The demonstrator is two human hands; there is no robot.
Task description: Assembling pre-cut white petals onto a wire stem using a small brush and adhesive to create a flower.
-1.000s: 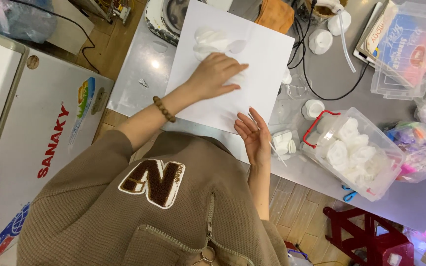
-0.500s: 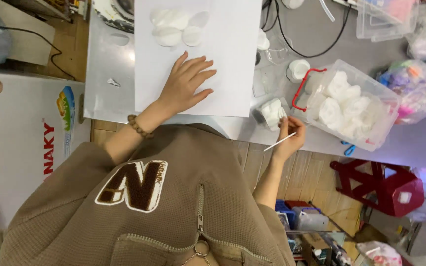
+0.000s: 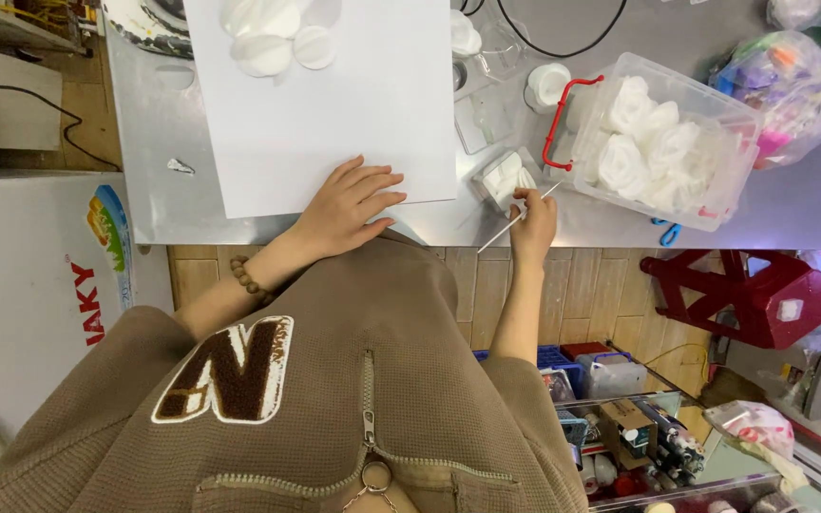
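- Left hand [image 3: 349, 207] lies flat, fingers spread, on the near edge of the white paper sheet [image 3: 334, 104], gripping nothing.
- Right hand [image 3: 532, 217] sits just right of the sheet at the table's [image 3: 154, 133] near edge, fingers pinched around a thin white stick [image 3: 517, 218].
- The stick's tip pokes at a small clear tub [image 3: 504, 178] right beside the sheet.
- White round pads [image 3: 273, 33] are piled at the sheet's far end.
- Clear bin with red handles [image 3: 658, 138], full of white fluffy stuff, sits further right of the sheet.
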